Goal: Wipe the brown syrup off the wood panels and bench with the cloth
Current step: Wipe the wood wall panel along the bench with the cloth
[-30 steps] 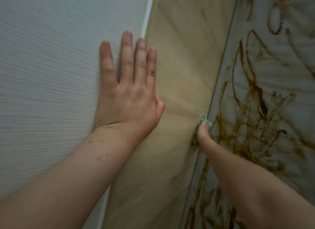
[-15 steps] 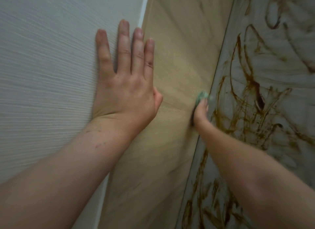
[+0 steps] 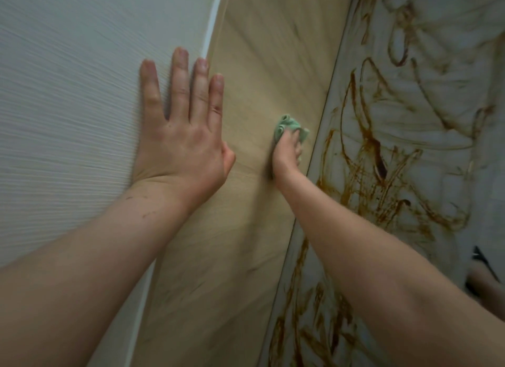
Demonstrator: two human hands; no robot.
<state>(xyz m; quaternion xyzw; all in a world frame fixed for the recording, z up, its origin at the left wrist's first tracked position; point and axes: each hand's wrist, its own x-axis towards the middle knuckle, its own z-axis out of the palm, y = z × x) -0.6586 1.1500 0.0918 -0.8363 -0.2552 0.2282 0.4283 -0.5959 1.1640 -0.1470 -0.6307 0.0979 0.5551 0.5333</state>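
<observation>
— What takes up the most room?
— A pale ribbed panel (image 3: 68, 120) on the left, a tan wood panel (image 3: 262, 60) down the centre, and a pale surface (image 3: 448, 98) on the right streaked with brown syrup (image 3: 378, 158).
— And the hands?
— The left hand (image 3: 180, 139) lies flat with its fingers spread. The right hand (image 3: 287, 154), mid-frame, clutches the green cloth (image 3: 287, 123) against the tan panel.

Head camera looks steeply down, close over both forearms and panels.
</observation>
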